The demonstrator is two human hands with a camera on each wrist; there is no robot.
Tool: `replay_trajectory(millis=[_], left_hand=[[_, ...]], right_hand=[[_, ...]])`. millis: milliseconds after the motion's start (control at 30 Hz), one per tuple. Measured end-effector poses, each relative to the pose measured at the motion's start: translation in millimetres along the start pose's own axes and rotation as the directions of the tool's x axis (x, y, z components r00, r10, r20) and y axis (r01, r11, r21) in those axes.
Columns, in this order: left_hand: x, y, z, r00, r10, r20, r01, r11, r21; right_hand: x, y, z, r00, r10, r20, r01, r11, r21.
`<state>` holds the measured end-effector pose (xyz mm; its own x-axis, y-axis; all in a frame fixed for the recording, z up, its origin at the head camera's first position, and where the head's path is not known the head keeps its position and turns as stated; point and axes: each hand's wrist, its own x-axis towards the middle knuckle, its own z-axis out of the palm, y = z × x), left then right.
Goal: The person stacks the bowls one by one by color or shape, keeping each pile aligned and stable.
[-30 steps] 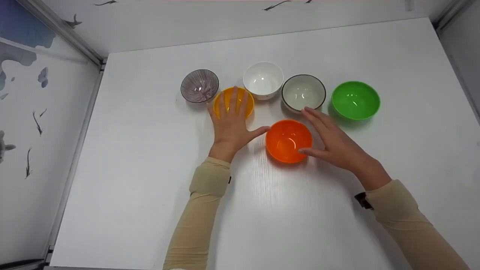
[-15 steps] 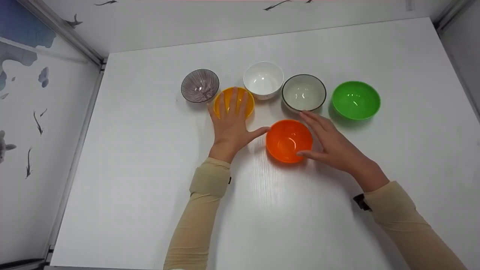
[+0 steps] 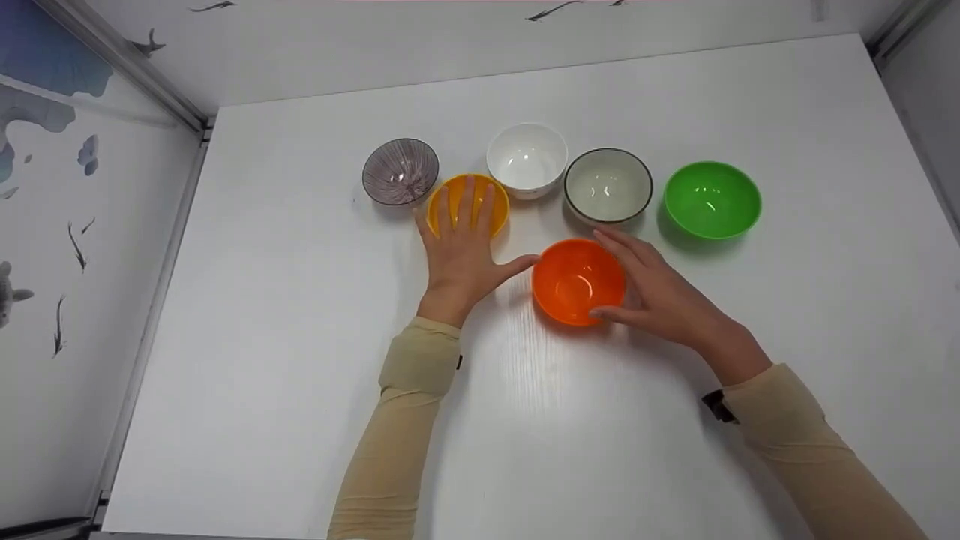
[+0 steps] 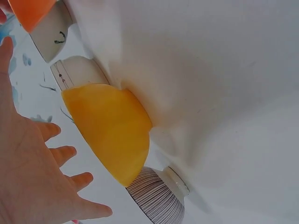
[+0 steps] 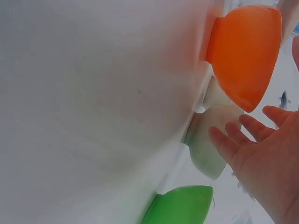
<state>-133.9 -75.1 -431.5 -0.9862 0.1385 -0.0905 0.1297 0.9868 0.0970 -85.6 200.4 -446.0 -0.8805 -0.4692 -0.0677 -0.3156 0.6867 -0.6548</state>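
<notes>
My left hand (image 3: 460, 262) is spread palm down above the yellow bowl (image 3: 497, 214), and in the left wrist view (image 4: 42, 172) its fingers stand apart from that bowl's wall. Its thumb points to the left rim of the orange bowl (image 3: 574, 277); whether they touch I cannot tell. On the orange bowl's right side is my right hand (image 3: 667, 300), thumb over the near rim and fingers extended by the far right edge. The right wrist view shows these fingers loosely bent beside the orange bowl (image 5: 245, 53), holding nothing. Both bowls stand upright.
Behind stand a purple striped bowl (image 3: 400, 172), a white bowl (image 3: 527, 159), a dark-rimmed pale bowl (image 3: 608, 185) and a green bowl (image 3: 712, 200). The white table (image 3: 285, 360) meets panels at the back and left.
My right hand has shifted slightly left and nearer, closer around the orange bowl's right side. The left hand and all the bowls stay in place.
</notes>
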Motion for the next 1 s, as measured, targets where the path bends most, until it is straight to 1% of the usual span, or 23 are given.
replay_trajectory(millis=[133, 433, 633, 867, 1000], left_hand=[[-0.1, -0.6, -0.9, 1.000, -0.007, 0.010, 0.007, 1.000, -0.010], [-0.8, -2.6, -0.3, 0.999, -0.020, 0.027, 0.021, 0.999, -0.038], [-0.8, -6.0, 0.7, 0.999, -0.030, 0.023, 0.030, 0.999, -0.021], [-1.8, -8.8, 0.3, 0.998, -0.041, 0.045, 0.043, 0.998, -0.042], [-2.7, -10.3, 1.3, 0.998, -0.045, 0.047, 0.047, 0.998, -0.040]], right_hand=[[-1, 2, 2, 1.000, -0.012, 0.002, 0.012, 1.000, 0.002], [-2, 2, 5, 1.000, -0.010, 0.021, 0.010, 1.000, 0.003], [-4, 3, 7, 0.999, 0.012, 0.031, -0.012, 1.000, 0.013], [-2, 3, 9, 0.999, 0.026, 0.045, -0.027, 1.000, 0.013], [-1, 1, 8, 0.998, 0.035, 0.050, -0.036, 0.999, 0.011]])
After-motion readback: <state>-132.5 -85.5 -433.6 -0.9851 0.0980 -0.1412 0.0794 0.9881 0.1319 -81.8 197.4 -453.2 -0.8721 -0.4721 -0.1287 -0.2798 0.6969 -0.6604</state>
